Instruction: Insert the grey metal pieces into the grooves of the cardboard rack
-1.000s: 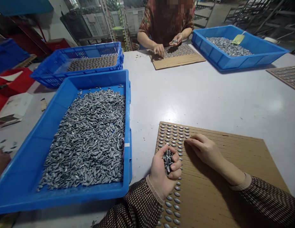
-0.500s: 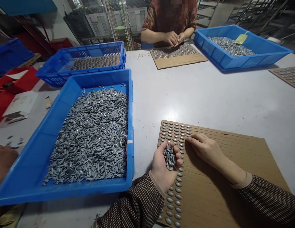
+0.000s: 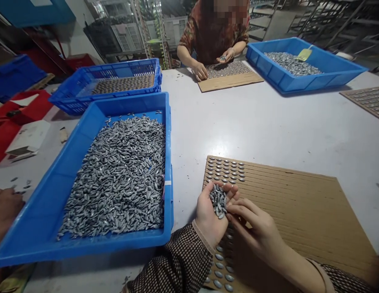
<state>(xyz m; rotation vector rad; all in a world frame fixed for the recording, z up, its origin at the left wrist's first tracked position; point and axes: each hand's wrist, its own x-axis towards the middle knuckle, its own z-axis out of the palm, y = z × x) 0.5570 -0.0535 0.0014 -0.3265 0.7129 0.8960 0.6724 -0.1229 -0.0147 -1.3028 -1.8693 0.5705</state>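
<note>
My left hand is cupped around a small heap of grey metal pieces, held over the left edge of a brown slotted board. My right hand reaches across to that heap, its fingertips pinched at the pieces. Rows of the same pieces lie seated in the board's top left corner and down its left edge. A blue tray full of loose grey pieces stands just left of my hands.
Across the white table another person fills a second board. A blue tray sits at the far right, a blue crate at the far left. Someone's hand shows at the left edge.
My right hand has left the board's upper rows and come back to the heap in my left hand. The far person's hands have moved down to their board.
</note>
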